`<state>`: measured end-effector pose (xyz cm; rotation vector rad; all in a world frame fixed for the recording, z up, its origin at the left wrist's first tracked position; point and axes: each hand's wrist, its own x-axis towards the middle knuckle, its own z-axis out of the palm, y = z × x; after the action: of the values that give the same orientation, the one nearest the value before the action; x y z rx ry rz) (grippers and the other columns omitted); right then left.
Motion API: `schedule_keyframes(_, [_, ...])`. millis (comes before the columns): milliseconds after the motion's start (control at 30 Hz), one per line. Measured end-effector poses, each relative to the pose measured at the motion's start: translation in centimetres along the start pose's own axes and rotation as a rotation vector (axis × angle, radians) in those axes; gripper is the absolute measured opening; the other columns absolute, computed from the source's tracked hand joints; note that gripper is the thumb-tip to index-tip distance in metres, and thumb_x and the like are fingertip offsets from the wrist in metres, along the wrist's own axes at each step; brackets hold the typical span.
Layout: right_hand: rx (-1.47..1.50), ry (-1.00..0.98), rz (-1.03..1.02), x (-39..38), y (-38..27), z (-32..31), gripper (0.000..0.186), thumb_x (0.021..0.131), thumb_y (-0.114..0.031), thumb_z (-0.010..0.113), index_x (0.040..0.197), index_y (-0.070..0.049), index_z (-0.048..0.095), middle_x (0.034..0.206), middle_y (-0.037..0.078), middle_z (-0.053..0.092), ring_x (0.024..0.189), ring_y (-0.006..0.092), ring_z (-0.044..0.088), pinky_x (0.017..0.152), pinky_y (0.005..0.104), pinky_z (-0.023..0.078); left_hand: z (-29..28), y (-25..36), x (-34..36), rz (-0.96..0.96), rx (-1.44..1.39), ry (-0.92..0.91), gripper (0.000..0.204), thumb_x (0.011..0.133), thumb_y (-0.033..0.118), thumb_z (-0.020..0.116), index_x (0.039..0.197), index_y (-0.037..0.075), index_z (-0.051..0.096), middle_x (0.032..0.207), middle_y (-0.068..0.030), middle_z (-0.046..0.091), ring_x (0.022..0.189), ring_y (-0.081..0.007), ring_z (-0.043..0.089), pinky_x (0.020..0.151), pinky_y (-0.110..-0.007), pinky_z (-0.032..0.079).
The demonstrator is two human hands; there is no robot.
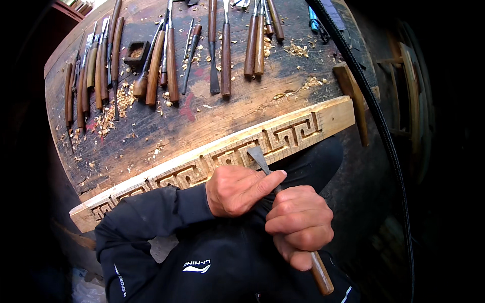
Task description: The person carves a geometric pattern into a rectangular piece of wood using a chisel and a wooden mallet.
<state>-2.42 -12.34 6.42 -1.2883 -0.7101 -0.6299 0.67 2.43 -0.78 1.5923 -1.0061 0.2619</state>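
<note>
A long pale wooden board (337,119) with a carved, angular key pattern and pencilled grid lines lies slanted along the bench's near edge. In my closed right hand (300,224) is the wooden handle of a chisel (259,158), whose butt sticks out below the fist. My left hand (237,189) grips the shank closer to the blade, index finger laid across it, palm by the board's lower side. The flared steel blade points up and left over the carved grooves. Whether its edge touches the wood I cannot tell.
Wood-handled carving tools (171,65) lie in rows across the far side of the worn bench (184,129), among wood shavings (117,108). A small dark square box (136,53) sits between them. A curved wooden piece (352,93) stands by the board's right end. A black cable (374,101) hangs down the right.
</note>
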Motion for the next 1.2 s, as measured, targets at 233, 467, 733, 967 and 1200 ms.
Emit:
schedule_keyframes(233, [-0.044, -0.143, 0.036, 0.5, 1.3, 0.4, 0.073, 0.115, -0.047, 0.072, 0.062, -0.002, 0.048, 0.066, 0.018, 0.066, 0.043, 0.0193, 0.052, 0.041, 0.0311, 0.033, 0.1, 0.0, -0.3, -0.102, -0.021, 0.068, 0.047, 0.081, 0.003, 0.077, 0.128, -0.005, 0.077, 0.077, -0.0062, 0.072, 0.061, -0.0211, 0.073, 0.051, -0.035, 0.055])
schedule_keyframes(467, [-0.104, -0.172, 0.05, 1.2, 1.7, 1.1, 0.073, 0.118, -0.047, 0.067, 0.062, -0.005, 0.046, 0.062, 0.014, 0.066, 0.04, 0.0161, 0.052, 0.038, 0.0293, 0.032, -0.3, 0.0, -0.1, -0.13, -0.033, 0.077, 0.039, 0.084, 0.005, 0.078, 0.122, -0.003, 0.077, 0.071, -0.0042, 0.066, 0.058, -0.0209, 0.071, 0.05, -0.036, 0.054])
schedule_keyframes(733, [-0.11, -0.16, 0.038, 1.6, 2.4, 1.5, 0.069, 0.119, -0.043, 0.066, 0.064, -0.006, 0.046, 0.061, 0.012, 0.064, 0.041, 0.014, 0.051, 0.038, 0.0279, 0.033, -0.4, 0.1, 0.3, -0.139, -0.045, 0.119, 0.039, 0.086, 0.008, 0.079, 0.123, -0.005, 0.077, 0.073, -0.0056, 0.068, 0.061, -0.0239, 0.073, 0.052, -0.038, 0.056])
schedule_keyframes(967, [-0.212, -0.08, 0.086, 3.7, 4.5, 2.9, 0.065, 0.123, -0.036, 0.056, 0.066, -0.007, 0.043, 0.057, 0.007, 0.058, 0.04, 0.0122, 0.048, 0.038, 0.0277, 0.034, -0.4, -0.4, -0.7, -0.186, -0.081, 0.128, 0.052, 0.088, 0.007, 0.077, 0.137, -0.009, 0.072, 0.084, -0.0111, 0.073, 0.067, -0.0274, 0.076, 0.057, -0.04, 0.059])
schedule_keyframes(1200, [-0.193, 0.14, 0.508, 4.4, 2.4, 0.4, 0.06, 0.125, -0.038, 0.049, 0.071, -0.012, 0.039, 0.056, 0.008, 0.05, 0.043, 0.0114, 0.035, 0.044, 0.0317, 0.031, 0.1, 0.1, 0.8, -0.233, -0.013, 0.06, 0.07, 0.087, -0.007, 0.079, 0.154, -0.013, 0.061, 0.102, -0.0188, 0.081, 0.08, -0.032, 0.082, 0.069, -0.04, 0.065])
